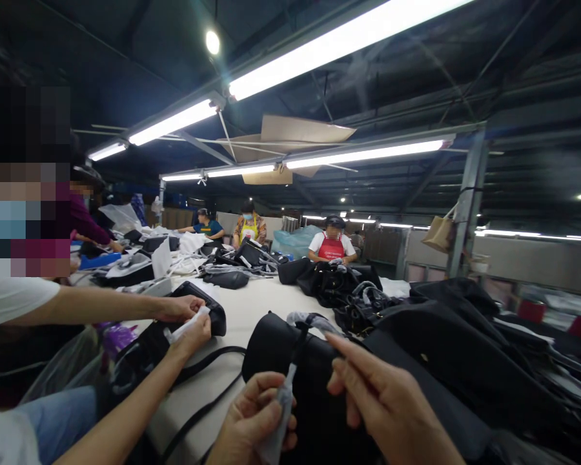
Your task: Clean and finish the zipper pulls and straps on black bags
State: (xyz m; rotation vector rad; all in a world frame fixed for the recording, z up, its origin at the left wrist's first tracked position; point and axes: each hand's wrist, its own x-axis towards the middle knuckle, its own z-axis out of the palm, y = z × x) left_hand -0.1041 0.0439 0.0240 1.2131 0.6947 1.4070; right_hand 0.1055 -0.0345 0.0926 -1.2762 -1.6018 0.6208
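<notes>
Left hand (pixel 254 420) pinching a white plastic-wrapped strip (pixel 285 413), right hand (pixel 385 400) half open, fingers (pixel 343 352) gripping nothing, just beside a black handbag (pixel 290 361) on a white worktable (pixel 252 300), co-worker's hands (pixel 181 316) at another black bag (pixel 206 310)

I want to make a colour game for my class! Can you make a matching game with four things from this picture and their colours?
Things:
1. the apron on the worker in the white shirt, far down the table
2. the handbag right in front of the camera
3. the plastic wrap held in the person's left hand
4. the apron on the worker further left, at the far end of the table

Colours:
A. black
B. yellow
C. red
D. whitish

Right pairs: 1-C, 2-A, 3-D, 4-B
</notes>
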